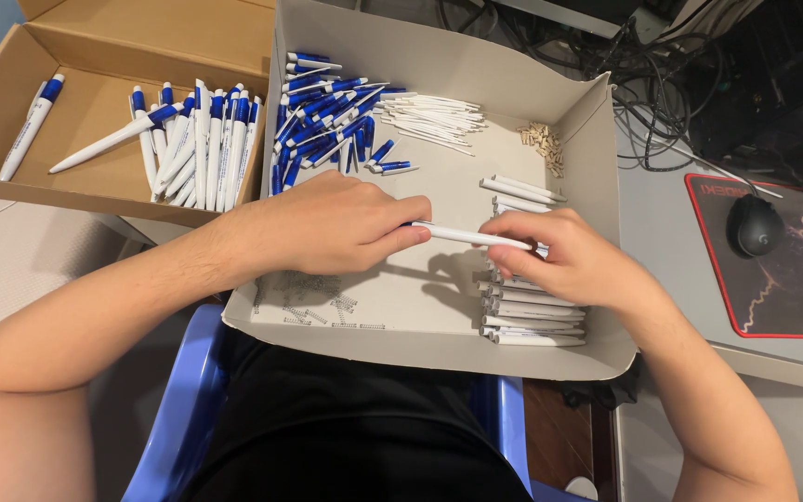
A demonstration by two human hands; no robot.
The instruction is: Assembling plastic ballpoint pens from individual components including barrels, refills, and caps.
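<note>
Both my hands hold one white pen barrel (465,236) over the grey cardboard tray (597,121) on my lap. My left hand (336,223) pinches its left end with closed fingers. My right hand (564,256) grips its right end. Below my right hand lies a stack of white pen barrels (532,321). At the tray's back are a heap of blue pen tops (327,121), a bundle of thin white refills (434,116) and a small pile of tan bits (543,141). Small metal springs (313,302) lie near the tray's front left.
A brown cardboard box (95,56) at the back left holds several finished white and blue pens (199,144). A black mouse (755,225) sits on a dark red-edged mat (792,279) at right. Tangled cables (662,84) lie behind the tray. A blue chair edge (174,418) shows below.
</note>
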